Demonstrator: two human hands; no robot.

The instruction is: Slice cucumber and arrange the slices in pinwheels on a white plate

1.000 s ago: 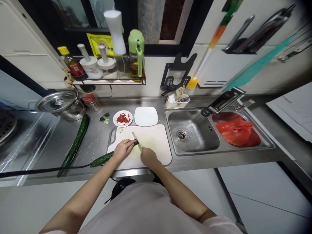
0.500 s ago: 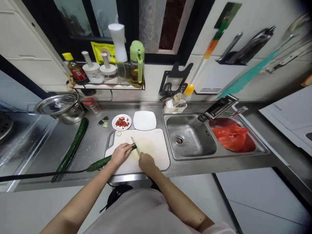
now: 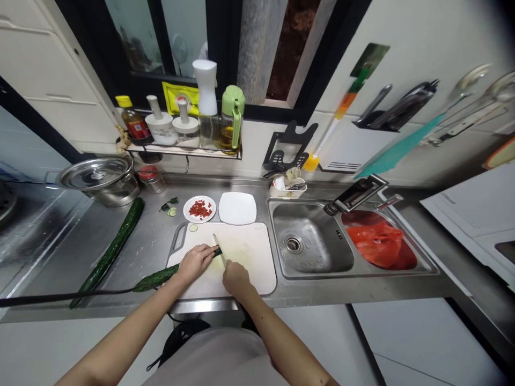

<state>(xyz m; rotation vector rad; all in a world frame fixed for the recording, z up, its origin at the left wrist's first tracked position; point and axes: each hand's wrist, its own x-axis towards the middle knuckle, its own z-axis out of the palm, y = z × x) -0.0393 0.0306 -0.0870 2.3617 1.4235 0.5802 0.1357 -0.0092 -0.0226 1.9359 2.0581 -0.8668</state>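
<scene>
A dark green cucumber lies across the left edge of the white cutting board, its right end reaching over the board. My left hand is closed over that cucumber near its cut end and covers much of it. In my right hand is a knife, its handle hidden in my fist. The blade stands at the cucumber's cut end, just right of my left fingertips; whether it touches the flesh I cannot tell. One thin cucumber slice lies at the board's upper left.
Behind the board are a plate with red bits and a bare white plate. Another cucumber and cucumber trimmings lie left. A steel pot stands back left. The sink is right; a black cable crosses lower left.
The camera view has tilted, so the whole scene sits a little lower. Both hands, the knife and the cucumber keep nearly the same places on the board.
</scene>
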